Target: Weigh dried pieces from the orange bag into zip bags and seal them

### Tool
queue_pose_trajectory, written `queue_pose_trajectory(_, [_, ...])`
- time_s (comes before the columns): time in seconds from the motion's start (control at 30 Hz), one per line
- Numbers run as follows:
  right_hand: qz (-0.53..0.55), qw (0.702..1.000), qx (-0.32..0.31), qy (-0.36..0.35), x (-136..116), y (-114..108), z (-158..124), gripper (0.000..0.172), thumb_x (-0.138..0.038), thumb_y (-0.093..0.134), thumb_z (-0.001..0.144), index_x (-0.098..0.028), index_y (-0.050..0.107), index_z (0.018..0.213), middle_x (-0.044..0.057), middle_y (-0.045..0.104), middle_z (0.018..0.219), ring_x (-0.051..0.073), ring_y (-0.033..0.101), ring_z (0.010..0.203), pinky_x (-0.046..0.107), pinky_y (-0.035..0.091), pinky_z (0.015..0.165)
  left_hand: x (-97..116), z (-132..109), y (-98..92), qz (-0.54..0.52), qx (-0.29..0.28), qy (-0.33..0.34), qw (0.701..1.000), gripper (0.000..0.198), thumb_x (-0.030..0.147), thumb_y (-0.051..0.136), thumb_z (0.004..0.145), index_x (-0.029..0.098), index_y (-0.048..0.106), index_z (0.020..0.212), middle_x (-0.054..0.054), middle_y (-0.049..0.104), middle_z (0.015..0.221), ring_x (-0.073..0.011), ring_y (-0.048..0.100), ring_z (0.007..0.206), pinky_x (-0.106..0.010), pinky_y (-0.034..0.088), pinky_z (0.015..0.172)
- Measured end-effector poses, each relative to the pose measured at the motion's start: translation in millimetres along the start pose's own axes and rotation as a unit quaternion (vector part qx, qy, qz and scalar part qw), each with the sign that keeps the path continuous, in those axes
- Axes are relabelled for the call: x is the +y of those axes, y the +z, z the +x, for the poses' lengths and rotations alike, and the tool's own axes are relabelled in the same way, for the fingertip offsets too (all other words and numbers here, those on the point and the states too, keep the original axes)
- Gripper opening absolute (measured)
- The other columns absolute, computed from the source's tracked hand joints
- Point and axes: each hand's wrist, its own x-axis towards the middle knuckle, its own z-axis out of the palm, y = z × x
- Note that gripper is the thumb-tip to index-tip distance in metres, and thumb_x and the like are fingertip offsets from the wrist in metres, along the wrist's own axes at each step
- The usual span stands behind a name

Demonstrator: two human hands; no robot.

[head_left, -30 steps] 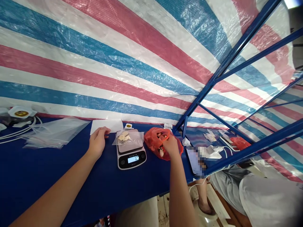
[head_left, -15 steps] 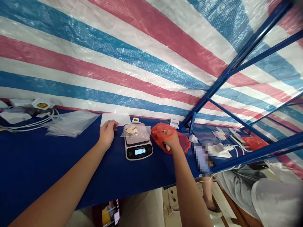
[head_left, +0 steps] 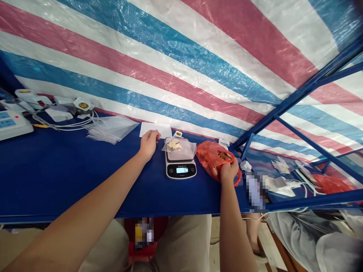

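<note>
A white digital scale point(head_left: 181, 170) with a lit display stands on the blue table. On its platform lies a clear zip bag point(head_left: 187, 150) with pale, slice-like pieces point(head_left: 174, 144) at its left end. My left hand point(head_left: 149, 145) rests left of the scale by a white sheet of paper point(head_left: 154, 128); its fingers are loosely bent and apart from the thumb, with nothing seen in them. To the right of the scale, my right hand point(head_left: 229, 170) grips the rim of a red plastic bag point(head_left: 208, 153). Brownish pieces point(head_left: 225, 155) show through the bag's mouth.
Flat clear bags point(head_left: 112, 128) lie on the left, beside white cables and a power strip point(head_left: 14, 126). A small white fitting point(head_left: 177, 134) sits behind the scale. Blue metal bars point(head_left: 262, 121) rise at the right. Another person's grey-clothed leg point(head_left: 297, 230) is at lower right.
My right hand has come from over the red bag's mouth to its right rim, and the opening now shows. The view has shifted left; the left hand stays by the paper.
</note>
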Motion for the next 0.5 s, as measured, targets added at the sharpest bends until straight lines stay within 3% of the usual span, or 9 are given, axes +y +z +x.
queue_pose_trajectory(0.13, [-0.002, 1.0, 0.013, 0.003, 0.5, -0.3, -1.3, 0.032, -0.049, 0.056, 0.083, -0.021, 0.064, 0.094, 0.007, 0.071, 0.098, 0.026, 0.063, 0.098, 0.039, 0.045, 0.094, 1.2, -2.0, -0.7, 0.003, -0.001, 0.0, 1.0, 0.03, 0.047, 0.06, 0.08, 0.019, 0.065, 0.074, -0.006, 0.07, 0.086, -0.0192, 0.063, 0.081, -0.03, 0.048, 0.068])
queue_pose_trajectory(0.33, [0.062, 0.998, -0.02, -0.008, -5.0, 11.4, 1.4, 0.032, -0.048, 0.054, 0.083, -0.021, 0.062, 0.098, 0.006, 0.071, 0.103, 0.024, 0.065, 0.1, 0.038, 0.048, 0.094, 1.9, -3.9, -1.8, 0.013, -0.005, -0.004, 1.0, 0.031, 0.049, 0.059, 0.08, 0.019, 0.065, 0.074, -0.005, 0.069, 0.084, -0.0185, 0.063, 0.081, -0.029, 0.048, 0.068])
queue_pose_trajectory(0.5, [0.123, 0.992, 0.006, 0.03, -5.7, 6.9, 2.0, 0.03, -0.048, 0.052, 0.08, -0.024, 0.057, 0.097, 0.001, 0.067, 0.092, 0.02, 0.066, 0.087, 0.033, 0.053, 0.08, 2.7, -4.0, -2.7, 0.013, -0.003, -0.005, 1.0, 0.032, 0.05, 0.06, 0.078, 0.019, 0.066, 0.074, -0.006, 0.07, 0.084, -0.019, 0.064, 0.082, -0.029, 0.048, 0.068])
